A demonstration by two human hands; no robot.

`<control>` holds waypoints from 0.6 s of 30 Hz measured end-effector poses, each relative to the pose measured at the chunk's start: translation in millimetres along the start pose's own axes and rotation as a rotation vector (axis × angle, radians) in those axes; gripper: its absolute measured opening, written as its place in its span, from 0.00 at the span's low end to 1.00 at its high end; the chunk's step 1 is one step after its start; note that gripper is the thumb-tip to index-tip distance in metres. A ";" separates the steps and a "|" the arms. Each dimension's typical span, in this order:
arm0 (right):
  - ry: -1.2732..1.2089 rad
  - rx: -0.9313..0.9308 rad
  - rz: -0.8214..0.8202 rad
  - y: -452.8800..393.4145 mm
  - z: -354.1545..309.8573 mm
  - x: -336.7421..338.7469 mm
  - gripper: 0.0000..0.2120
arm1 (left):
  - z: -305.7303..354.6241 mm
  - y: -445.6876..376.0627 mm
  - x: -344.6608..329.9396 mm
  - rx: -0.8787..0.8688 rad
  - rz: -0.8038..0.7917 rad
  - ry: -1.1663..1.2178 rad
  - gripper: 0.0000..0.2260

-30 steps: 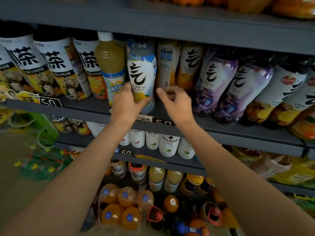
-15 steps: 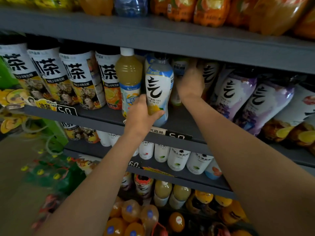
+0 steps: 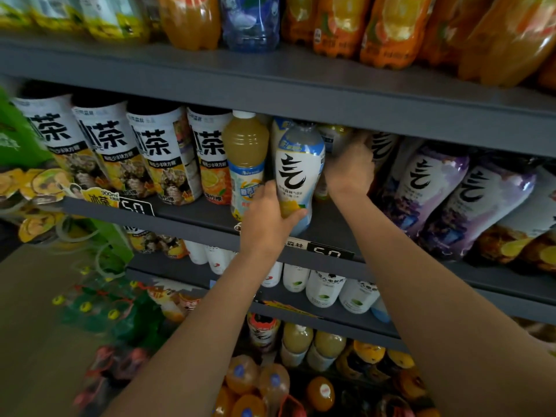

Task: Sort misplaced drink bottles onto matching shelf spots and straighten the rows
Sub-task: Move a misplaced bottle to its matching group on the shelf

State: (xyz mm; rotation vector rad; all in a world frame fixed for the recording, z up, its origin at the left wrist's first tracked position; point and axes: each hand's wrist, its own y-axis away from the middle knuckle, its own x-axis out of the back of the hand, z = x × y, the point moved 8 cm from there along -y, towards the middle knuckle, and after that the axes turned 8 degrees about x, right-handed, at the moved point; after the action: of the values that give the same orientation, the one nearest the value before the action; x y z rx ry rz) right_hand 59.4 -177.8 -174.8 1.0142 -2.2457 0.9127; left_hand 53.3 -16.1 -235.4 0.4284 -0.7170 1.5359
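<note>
On the middle grey shelf [image 3: 192,216], my left hand [image 3: 269,218] grips the lower part of a white-and-blue bottle [image 3: 298,173] with a large black character; the bottle stands upright near the front edge. My right hand [image 3: 349,171] reaches past that bottle into the back of the shelf, between a yellow-labelled bottle [image 3: 335,136] and a dark-labelled one [image 3: 382,145]. Its fingers are hidden, so what they touch cannot be told. Just left of the held bottle stands a yellow juice bottle [image 3: 245,152] with a white cap.
A row of large tea bottles [image 3: 102,145] fills the shelf's left part. Purple bottles [image 3: 421,188] lean to the right of my right hand. Orange bottles [image 3: 388,28] and one blue bottle [image 3: 249,22] stand on the shelf above. Lower shelves hold white bottles [image 3: 325,288] and orange drinks.
My right hand went from the shelf's front edge deep into the back, behind the white-and-blue bottle. My left hand kept its grip. The view has tilted upward.
</note>
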 end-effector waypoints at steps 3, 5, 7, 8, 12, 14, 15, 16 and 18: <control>0.068 -0.032 -0.050 -3.0 -2.0 4.5 0.17 | -1.3 -0.2 2.5 0.011 0.008 -0.012 0.27; 0.110 -0.032 -0.074 -2.5 -3.3 4.2 0.14 | -2.3 -0.7 3.3 0.016 -0.003 -0.011 0.27; 0.109 -0.029 -0.081 0.3 -3.5 4.5 0.13 | -0.3 -0.7 4.7 0.012 -0.010 -0.017 0.27; 0.094 -0.033 -0.072 1.4 -1.2 4.9 0.13 | 1.5 -1.3 5.1 0.010 -0.009 -0.029 0.26; -0.057 -0.027 -0.048 20.7 25.5 5.5 0.11 | 6.7 -1.0 3.9 0.038 0.024 -0.074 0.26; -0.146 -0.031 -0.126 35.8 40.4 2.3 0.08 | 9.5 1.3 -0.7 0.039 0.035 -0.037 0.26; -0.192 -0.039 -0.170 43.7 45.6 1.4 0.06 | 11.5 2.0 -2.8 0.040 0.038 -0.025 0.27; -0.216 -0.037 -0.202 50.6 49.1 1.6 0.04 | 14.3 2.3 -4.9 0.038 0.038 -0.025 0.28; -0.206 0.008 -0.220 59.5 48.9 5.6 0.02 | 19.8 1.8 -10.1 0.025 0.029 -0.040 0.28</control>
State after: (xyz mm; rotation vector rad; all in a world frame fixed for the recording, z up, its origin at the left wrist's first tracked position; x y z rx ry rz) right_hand 1.0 -187.2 -224.3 1.3827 -2.2371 0.7528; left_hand 49.6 -36.7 -227.9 0.4706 -0.7382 1.5686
